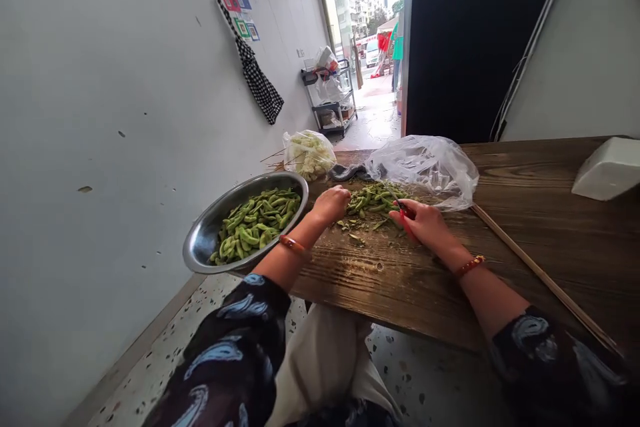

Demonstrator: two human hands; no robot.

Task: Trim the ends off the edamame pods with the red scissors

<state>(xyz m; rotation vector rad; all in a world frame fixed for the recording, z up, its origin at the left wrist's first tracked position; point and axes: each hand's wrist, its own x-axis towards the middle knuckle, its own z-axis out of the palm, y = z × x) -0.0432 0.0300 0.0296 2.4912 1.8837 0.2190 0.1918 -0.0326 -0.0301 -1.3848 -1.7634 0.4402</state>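
Note:
My right hand (427, 221) is wrapped round the red handles of a pair of scissors (409, 225), whose blades point up and left over a pile of green edamame pods (373, 199) on the wooden table. At the left edge of that pile, my left hand (333, 204) has its fingers pinched together; whatever they hold is hidden. Loose trimmings (357, 239) lie scattered between my hands. To the left of my left hand stands a wide steel basin (203, 240), partly filled with more edamame pods (257, 223).
Behind the pile lie a crumpled clear plastic bag (425, 167) and a bag of cauliflower (311, 155). Long wooden sticks (540, 273) rest on the table (390, 300) at right, with a white box (607, 168) beyond. A cart (330, 97) stands near the doorway.

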